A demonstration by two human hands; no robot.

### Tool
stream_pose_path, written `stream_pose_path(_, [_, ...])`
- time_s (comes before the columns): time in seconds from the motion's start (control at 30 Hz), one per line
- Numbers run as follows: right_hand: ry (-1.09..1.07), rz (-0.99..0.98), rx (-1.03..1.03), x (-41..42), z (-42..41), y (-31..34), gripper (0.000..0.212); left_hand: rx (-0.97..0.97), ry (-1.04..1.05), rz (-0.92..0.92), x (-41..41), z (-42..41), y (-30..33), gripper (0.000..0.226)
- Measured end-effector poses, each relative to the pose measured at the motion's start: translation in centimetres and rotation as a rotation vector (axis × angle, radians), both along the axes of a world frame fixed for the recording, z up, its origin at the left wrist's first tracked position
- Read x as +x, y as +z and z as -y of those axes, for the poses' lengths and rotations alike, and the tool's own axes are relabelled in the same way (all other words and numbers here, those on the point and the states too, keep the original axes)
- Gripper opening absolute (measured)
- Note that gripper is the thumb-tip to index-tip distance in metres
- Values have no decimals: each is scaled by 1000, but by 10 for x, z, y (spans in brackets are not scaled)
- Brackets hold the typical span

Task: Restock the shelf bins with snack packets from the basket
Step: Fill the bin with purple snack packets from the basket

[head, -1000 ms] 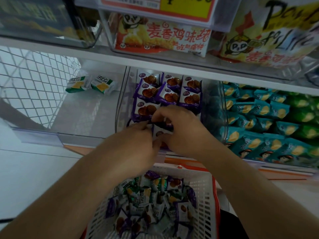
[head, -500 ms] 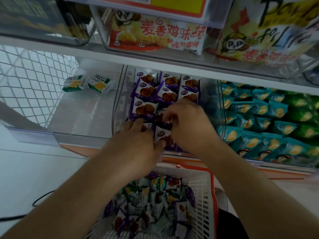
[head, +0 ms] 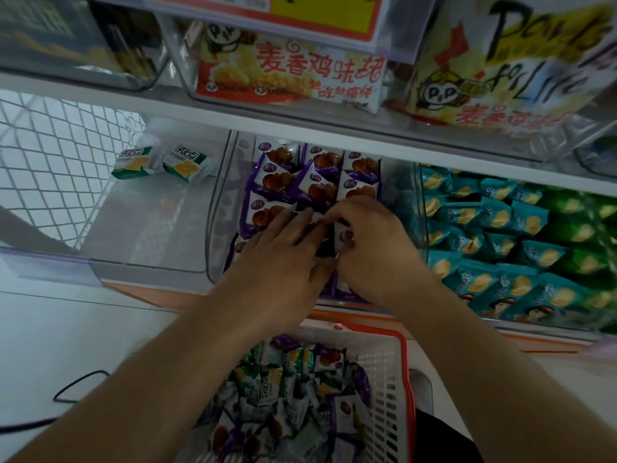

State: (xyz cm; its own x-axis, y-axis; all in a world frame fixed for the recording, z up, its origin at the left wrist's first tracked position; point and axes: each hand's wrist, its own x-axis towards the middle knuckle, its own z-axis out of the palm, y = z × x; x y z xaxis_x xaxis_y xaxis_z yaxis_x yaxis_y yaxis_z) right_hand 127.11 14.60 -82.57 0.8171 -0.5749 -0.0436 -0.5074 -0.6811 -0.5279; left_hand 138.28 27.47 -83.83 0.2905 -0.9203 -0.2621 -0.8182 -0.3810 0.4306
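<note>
- Purple snack packets (head: pixel 273 177): small white-and-purple pillow packs, each printed with a round brown waffle-type biscuit. They lie in overlapping rows, three across, inside the clear middle bin (head: pixel 218 208) on the lower shelf.
- Basket (head: pixel 389 372): white slatted plastic with an orange rim, directly below the bin, at the bottom of view. Contents are a loose mix of purple and green-and-white packets.
- Left hand (head: pixel 280 259): reaches into the front half of the middle bin, fingers extended and lying flat on the packets; nothing is gripped.
- Right hand (head: pixel 370 245): just beside the left, touching it at the thumb side. Fingers are curled and pinch one purple packet (head: pixel 345 236) by its edge, the packet standing roughly upright among the others.
- Left bin (head: pixel 140 222): two green-and-white packets (head: pixel 163 162) at the back, side by side.
- Right bin: packed with teal chip packets (head: pixel 494 242); green ones farther right.
- Upper shelf: large yellow-and-red snack bags (head: pixel 293 71) in clear bins.
</note>
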Motion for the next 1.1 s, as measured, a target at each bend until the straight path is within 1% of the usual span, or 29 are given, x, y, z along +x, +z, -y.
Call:
stream_pose_path(0.03, [-16,-21,-99,0,-4,1,37,17,6,5,0,2,-2,61])
stream_pose_path(0.07, [-12,-71,-149,2,-9,0,32,28,12,13,-1,3,-4,61])
stream_pose_path(0.13, [-1,-212,-130,4,-20,2,27,44,21,42,-1,4,-9,59])
stream_pose_path(0.2, [-13,-333,-87,2,-28,5,27,55,30,74,-2,4,-11,59])
stream_pose_path(0.23, [-28,-365,-87,1,-31,5,29,60,32,86,-2,3,-12,62])
stream_pose_path(0.33, [-72,-376,-112,-1,-33,3,37,63,32,108,-3,4,-11,75])
stream_pose_path(0.37, [-63,-393,-105,-1,-32,1,43,60,33,104,-2,5,-11,72])
stream_pose_path(0.43, [-27,-449,-100,2,-31,-3,64,56,29,85,2,6,-14,62])
stream_pose_path(0.47, [-21,-451,-97,2,-29,-5,72,49,21,76,4,6,-15,60])
stream_pose_path(0.5, [-28,-453,-94,3,-28,-6,74,43,11,68,7,6,-16,61])
stream_pose_path(0.57, [-60,-447,-76,3,-25,-11,67,27,3,41,12,6,-18,61])
stream_pose_path(0.6, [-63,-438,-80,4,-25,-12,68,19,5,26,15,6,-19,59])
stream_pose_path(0.67, [-51,-434,-92,5,-26,-13,77,2,16,-6,17,6,-19,58])
stream_pose_path(0.8, [-66,-383,23,2,-15,-5,63,-33,26,-41,17,4,-20,59])
stream_pose_path(0.87, [-70,-357,81,1,-8,-3,52,-49,26,-36,15,3,-20,58])
stream_pose_path(0.93, [-66,-331,84,0,-8,-2,49,-85,35,-47,14,3,-19,56])
stream_pose_path(1.0, [-61,-331,29,-1,-13,0,53,-154,38,-52,14,2,-15,52])
stream_pose_path(1.1, [-63,-298,-45,-2,-21,8,70,-230,46,-31,16,1,-12,48])
